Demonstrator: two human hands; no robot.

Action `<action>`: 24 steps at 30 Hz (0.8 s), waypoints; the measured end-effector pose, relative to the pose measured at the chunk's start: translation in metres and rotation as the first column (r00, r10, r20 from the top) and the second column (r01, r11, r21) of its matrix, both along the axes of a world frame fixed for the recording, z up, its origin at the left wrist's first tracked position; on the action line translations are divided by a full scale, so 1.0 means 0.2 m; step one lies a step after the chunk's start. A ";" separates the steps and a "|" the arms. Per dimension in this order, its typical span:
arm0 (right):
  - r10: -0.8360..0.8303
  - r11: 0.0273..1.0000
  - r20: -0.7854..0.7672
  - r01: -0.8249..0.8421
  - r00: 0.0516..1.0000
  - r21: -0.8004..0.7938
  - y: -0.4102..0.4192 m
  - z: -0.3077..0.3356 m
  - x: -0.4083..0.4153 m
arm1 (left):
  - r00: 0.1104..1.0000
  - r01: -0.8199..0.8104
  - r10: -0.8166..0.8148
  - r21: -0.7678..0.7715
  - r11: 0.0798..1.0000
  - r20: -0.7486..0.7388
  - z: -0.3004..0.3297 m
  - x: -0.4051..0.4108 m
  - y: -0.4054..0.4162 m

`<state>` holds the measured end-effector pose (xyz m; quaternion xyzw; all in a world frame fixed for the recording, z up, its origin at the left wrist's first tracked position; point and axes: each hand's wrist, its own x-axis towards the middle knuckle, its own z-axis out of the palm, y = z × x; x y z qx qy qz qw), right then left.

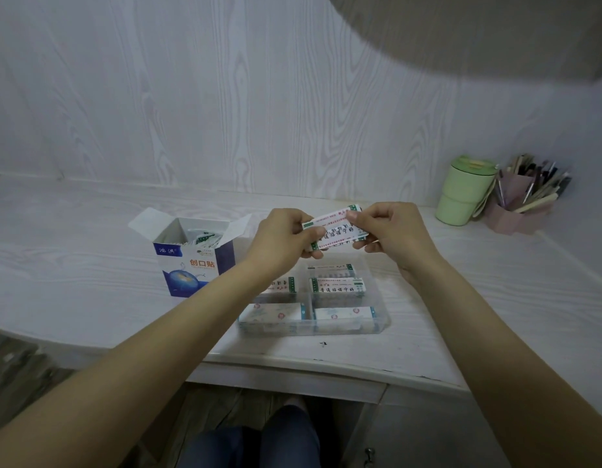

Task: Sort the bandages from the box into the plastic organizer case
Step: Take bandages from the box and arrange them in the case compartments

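A bandage stack is pinched by both hands above the case; a loosened pinch could scatter strips.

Wrapped bandages held above clear organizer case; box open.

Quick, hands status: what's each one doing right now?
Left hand: grips the left end of the bandage stack.
Right hand: pinches the same stack's right end.

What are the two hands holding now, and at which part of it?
Both hold a small stack of bandages above the organizer case. The left hand grips its left end; the right hand pinches its right end.
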<state>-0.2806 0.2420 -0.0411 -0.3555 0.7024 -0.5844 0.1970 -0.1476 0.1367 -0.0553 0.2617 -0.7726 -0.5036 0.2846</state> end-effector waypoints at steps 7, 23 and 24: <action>0.087 0.990 -0.178 -0.065 0.980 0.126 0.01 -0.07 -0.10 | 0.985 0.012 -0.003 -0.049 0.999 0.175 -0.04 -0.09 -0.05; 0.166 0.929 -0.511 0.040 0.844 0.368 -0.11 -0.24 -0.17 | 0.819 0.107 0.190 -0.468 0.877 0.542 -0.10 -0.20 -0.09; 0.181 0.920 -0.521 0.043 0.834 0.389 -0.11 -0.24 -0.18 | 0.801 0.121 0.214 -0.501 0.857 0.559 -0.09 -0.21 -0.09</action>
